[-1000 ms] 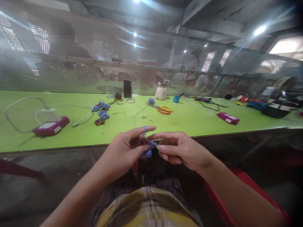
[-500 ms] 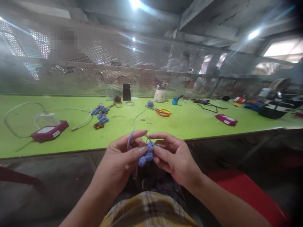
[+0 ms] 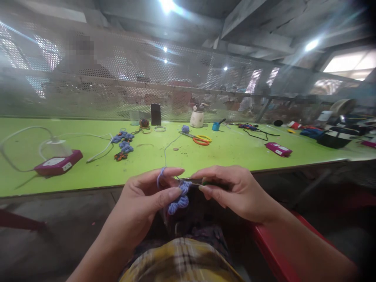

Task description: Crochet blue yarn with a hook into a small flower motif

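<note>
Between thumb and fingers, my left hand pinches a small blue-purple crochet piece with puffy petals. A strand of the same yarn loops round my left index finger and runs back to a small yarn ball on the table. My right hand is closed on a crochet hook, its dark handle mostly covered by the fingers. The thin shaft of the hook reaches left into the loops at the top of the piece.
Orange-and-yellow-handled scissors lie behind my hands on the green table. Crocheted flowers and a purple power strip with a white charger are leftward. A phone and a pot-shaped container stand behind. A red stool is right.
My right hand has moved right, away from the left, and the hook's shaft now shows between them. The crochet piece has dropped slightly lower and left.
</note>
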Available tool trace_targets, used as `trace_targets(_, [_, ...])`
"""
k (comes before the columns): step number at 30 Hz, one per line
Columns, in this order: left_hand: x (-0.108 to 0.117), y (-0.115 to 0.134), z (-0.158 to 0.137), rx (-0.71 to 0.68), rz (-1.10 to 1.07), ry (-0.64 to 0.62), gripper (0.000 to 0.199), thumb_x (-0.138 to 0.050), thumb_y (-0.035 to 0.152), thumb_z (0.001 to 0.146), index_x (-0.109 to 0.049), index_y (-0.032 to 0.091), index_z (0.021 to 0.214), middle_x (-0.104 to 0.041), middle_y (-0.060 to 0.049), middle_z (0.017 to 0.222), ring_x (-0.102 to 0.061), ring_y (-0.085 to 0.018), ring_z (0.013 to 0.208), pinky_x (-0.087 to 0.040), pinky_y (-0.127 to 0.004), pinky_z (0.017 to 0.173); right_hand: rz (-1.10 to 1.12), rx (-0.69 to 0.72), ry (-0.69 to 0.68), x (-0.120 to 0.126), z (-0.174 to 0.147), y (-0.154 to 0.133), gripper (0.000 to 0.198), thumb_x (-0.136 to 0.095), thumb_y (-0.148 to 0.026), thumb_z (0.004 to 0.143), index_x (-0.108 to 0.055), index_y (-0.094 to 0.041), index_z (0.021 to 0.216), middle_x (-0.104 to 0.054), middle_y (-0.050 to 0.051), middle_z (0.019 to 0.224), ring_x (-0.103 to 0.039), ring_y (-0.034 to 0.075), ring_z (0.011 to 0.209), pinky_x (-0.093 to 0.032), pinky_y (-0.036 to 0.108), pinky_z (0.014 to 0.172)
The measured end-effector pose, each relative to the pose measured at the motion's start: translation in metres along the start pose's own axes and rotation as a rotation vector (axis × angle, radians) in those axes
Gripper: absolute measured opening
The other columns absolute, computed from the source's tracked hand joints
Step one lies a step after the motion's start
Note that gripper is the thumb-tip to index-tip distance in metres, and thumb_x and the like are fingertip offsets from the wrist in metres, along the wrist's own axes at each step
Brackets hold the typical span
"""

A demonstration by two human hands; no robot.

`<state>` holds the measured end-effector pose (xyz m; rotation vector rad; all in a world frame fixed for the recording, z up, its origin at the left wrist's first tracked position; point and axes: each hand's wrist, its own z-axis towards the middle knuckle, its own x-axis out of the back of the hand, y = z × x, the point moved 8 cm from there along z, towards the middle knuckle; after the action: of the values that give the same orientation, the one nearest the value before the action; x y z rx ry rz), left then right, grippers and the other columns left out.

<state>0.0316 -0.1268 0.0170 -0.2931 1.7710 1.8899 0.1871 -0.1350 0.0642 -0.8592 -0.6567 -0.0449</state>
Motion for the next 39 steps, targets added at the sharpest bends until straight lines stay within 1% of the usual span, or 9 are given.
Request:
trace_targets(4, [0.004,-0.002,0.003,-0.016,-0.018,-0.035,0.022,-0.086,0.012,0.062,-0.082,0.022,0.081,-0.071,0.002,0.065,-0.063,-0.006,0.060,-0.051,-0.012,0.060,-0.111,0.062,-0.023,0.005,-0.001,-0.008,0.022,-0.061,-0.008,0.087,-0.072,-0.013,0.105,-0.069,0.001,0.076,-0.061,0.008,0.067,-0.047,0.018,0.063])
trace_targets(9, [0.000,-0.001,0.000,-0.031,-0.045,-0.024,0.020,-0.085,0.010,0.063,-0.082,0.021,0.079,-0.074,0.002,0.070,-0.065,-0.006,0.065,-0.052,-0.011,0.065,-0.053,0.043,-0.029,0.005,0.001,-0.007,0.019,-0.061,-0.008,0.086,-0.073,-0.012,0.101,-0.068,0.001,0.070,-0.059,0.008,0.060,-0.046,0.018,0.057])
trace_targets(13, [-0.003,0.002,0.001,-0.067,-0.018,-0.039,0.008,-0.083,0.011,0.066,-0.078,0.017,0.067,-0.069,0.002,0.068,-0.061,-0.005,0.061,-0.049,-0.010,0.060,0.177,-0.078,-0.039,-0.002,0.002,0.006,0.016,-0.063,-0.013,0.087,-0.073,-0.013,0.099,-0.063,-0.001,0.065,-0.046,0.004,0.046,-0.036,0.016,0.041])
trace_targets(17, [-0.004,0.000,0.005,-0.050,-0.031,-0.090,0.015,-0.083,0.012,0.066,-0.070,0.013,0.058,-0.064,0.002,0.067,-0.058,-0.006,0.060,-0.048,-0.012,0.058,0.585,-0.271,-0.111,-0.023,-0.001,0.028,0.015,-0.070,-0.023,0.085,-0.073,-0.014,0.096,-0.061,-0.002,0.059,-0.040,0.002,0.038,-0.028,0.015,0.035])
trace_targets(20, [-0.002,-0.007,0.008,0.030,-0.058,-0.082,0.011,-0.083,0.011,0.067,-0.073,0.016,0.071,-0.067,0.001,0.068,-0.062,-0.009,0.063,-0.051,-0.017,0.060,0.864,-0.344,-0.098,-0.036,-0.002,0.039,0.017,-0.075,-0.027,0.080,-0.072,-0.015,0.092,-0.061,-0.002,0.056,-0.038,0.002,0.036,-0.023,0.013,0.032])
trace_targets(24, [-0.001,-0.005,0.008,-0.020,-0.009,-0.036,0.038,-0.082,0.010,0.069,-0.075,0.023,0.104,-0.070,0.001,0.070,-0.066,-0.010,0.067,-0.053,-0.019,0.068,1.007,-0.383,-0.016,-0.043,0.000,0.044,0.017,-0.079,-0.025,0.076,-0.073,-0.015,0.088,-0.061,-0.001,0.055,-0.042,0.003,0.039,-0.024,0.012,0.031])
trace_targets(30, [0.002,0.005,0.003,-0.148,0.109,-0.001,0.060,-0.081,0.009,0.072,-0.065,0.031,0.125,-0.073,0.002,0.080,-0.066,-0.011,0.077,-0.052,-0.020,0.075,0.946,-0.414,0.116,-0.039,-0.002,0.040,0.021,-0.077,-0.025,0.078,-0.071,-0.016,0.096,-0.061,-0.001,0.058,-0.042,0.004,0.041,-0.026,0.013,0.033])
trace_targets(34, [0.001,0.005,0.002,-0.147,0.122,-0.022,0.066,-0.081,0.009,0.071,-0.062,0.031,0.130,-0.073,0.002,0.081,-0.066,-0.011,0.078,-0.052,-0.018,0.073,0.830,-0.393,0.065,-0.036,-0.002,0.034,0.039,-0.071,-0.024,0.085,-0.065,-0.021,0.124,-0.059,-0.004,0.060,-0.038,0.003,0.039,-0.025,0.014,0.034])
trace_targets(39, [0.001,0.006,0.000,-0.113,0.117,0.033,0.078,-0.082,0.009,0.068,-0.053,0.027,0.139,-0.073,0.000,0.076,-0.066,-0.012,0.072,-0.052,-0.019,0.070,0.734,-0.389,-0.006,-0.031,-0.001,0.033,0.036,-0.068,-0.022,0.087,-0.069,-0.022,0.122,-0.054,-0.005,0.059,-0.037,0.002,0.041,-0.024,0.014,0.035])
